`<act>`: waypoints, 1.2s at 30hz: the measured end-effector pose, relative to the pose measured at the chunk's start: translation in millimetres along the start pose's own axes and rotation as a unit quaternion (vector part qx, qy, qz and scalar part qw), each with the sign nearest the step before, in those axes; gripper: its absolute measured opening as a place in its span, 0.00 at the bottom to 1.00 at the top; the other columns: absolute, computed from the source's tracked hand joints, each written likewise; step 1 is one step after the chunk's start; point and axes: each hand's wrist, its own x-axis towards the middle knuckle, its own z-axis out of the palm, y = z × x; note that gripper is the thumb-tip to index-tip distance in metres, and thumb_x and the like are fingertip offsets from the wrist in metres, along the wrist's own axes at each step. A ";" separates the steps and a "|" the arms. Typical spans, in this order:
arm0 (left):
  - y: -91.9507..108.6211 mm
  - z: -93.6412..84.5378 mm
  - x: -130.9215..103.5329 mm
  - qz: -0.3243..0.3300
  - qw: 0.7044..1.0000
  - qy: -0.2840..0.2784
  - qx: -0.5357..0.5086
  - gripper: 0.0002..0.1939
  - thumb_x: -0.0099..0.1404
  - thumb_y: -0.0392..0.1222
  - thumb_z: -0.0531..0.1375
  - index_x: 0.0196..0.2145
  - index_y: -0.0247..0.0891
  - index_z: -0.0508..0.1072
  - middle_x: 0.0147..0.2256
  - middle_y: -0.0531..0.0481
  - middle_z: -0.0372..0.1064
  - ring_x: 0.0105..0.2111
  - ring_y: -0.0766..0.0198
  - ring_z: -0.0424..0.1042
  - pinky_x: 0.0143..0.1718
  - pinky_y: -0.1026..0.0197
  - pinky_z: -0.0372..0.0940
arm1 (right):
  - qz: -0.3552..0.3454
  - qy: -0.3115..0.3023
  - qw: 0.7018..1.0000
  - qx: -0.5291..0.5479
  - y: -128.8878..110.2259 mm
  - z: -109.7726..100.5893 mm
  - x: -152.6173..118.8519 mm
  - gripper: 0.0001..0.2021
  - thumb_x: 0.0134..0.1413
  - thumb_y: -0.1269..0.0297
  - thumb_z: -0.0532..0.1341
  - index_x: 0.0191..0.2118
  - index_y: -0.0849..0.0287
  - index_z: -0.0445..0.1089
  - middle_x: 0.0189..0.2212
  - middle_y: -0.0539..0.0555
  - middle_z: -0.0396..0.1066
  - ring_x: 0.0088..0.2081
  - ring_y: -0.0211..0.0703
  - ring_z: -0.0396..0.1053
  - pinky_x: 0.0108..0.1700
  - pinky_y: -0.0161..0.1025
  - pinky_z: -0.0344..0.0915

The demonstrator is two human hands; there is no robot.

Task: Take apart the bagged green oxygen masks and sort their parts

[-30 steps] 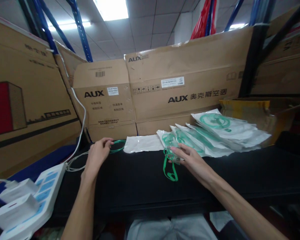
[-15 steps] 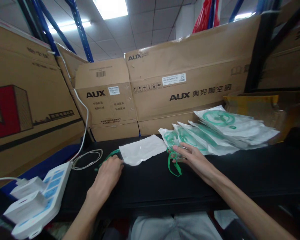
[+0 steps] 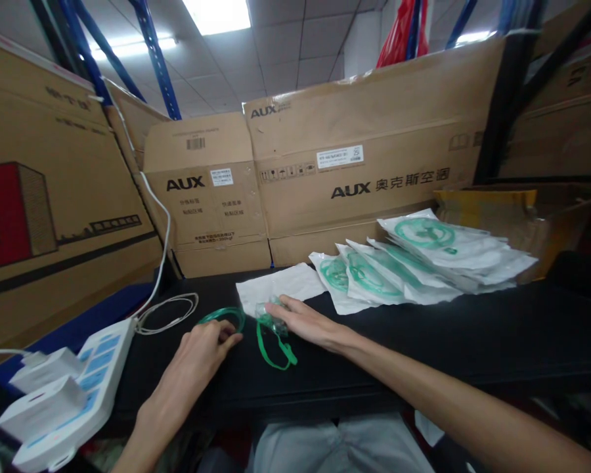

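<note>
My left hand [image 3: 204,345] is closed at the coil of green tubing [image 3: 231,312], its fingertips pinched together at the coil's lower edge. In my right hand [image 3: 300,318] is a clear plastic mask [image 3: 274,322], from which a green strap [image 3: 276,361] hangs in a loop. A white pouch [image 3: 280,284] lies flat on the black table just behind both hands. To the right, several pouches with green tubing inside [image 3: 374,279] overlap in a row, and more are stacked [image 3: 426,233] beyond them.
A white power strip [image 3: 96,381] with plugged-in adapters stands at the left, beside a coiled white cable [image 3: 170,315]. Cardboard boxes [image 3: 295,197] wall off the back and left side. An open carton [image 3: 546,217] is at the right behind the stack.
My right hand has moved left with the mask and strap, away from the row of pouches to the front of the flat pouch. The green coil now shows more fully by my left hand.
</note>
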 end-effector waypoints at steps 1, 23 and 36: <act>1.9 -1.5 -2.1 -0.009 1.000 -0.003 -0.009 0.11 0.68 0.49 0.56 0.38 0.43 0.76 0.36 0.48 0.79 0.39 0.52 0.77 0.36 0.58 0.61 | 0.006 0.014 0.999 0.028 2.1 5.2 10.5 0.20 0.58 0.42 0.60 0.39 0.57 0.69 0.40 0.54 0.72 0.46 0.50 0.68 0.50 0.44 0.62; 54.6 -10.7 -21.9 0.196 0.969 -0.047 -0.144 0.14 0.68 0.55 0.60 0.41 0.44 0.77 0.40 0.53 0.75 0.39 0.61 0.73 0.43 0.61 0.64 | 0.024 0.090 0.987 0.132 -4.4 -60.7 -74.9 0.18 0.60 0.47 0.63 0.35 0.59 0.66 0.26 0.49 0.71 0.27 0.37 0.69 0.32 0.35 0.64; 69.4 15.3 -13.5 0.203 0.967 -0.060 -0.141 0.07 0.66 0.45 0.62 0.41 0.42 0.76 0.39 0.52 0.73 0.36 0.63 0.72 0.39 0.61 0.65 | 0.049 0.141 0.980 0.135 -2.0 -28.7 -70.9 0.25 0.47 0.41 0.68 0.35 0.60 0.70 0.29 0.48 0.68 0.34 0.39 0.69 0.40 0.39 0.71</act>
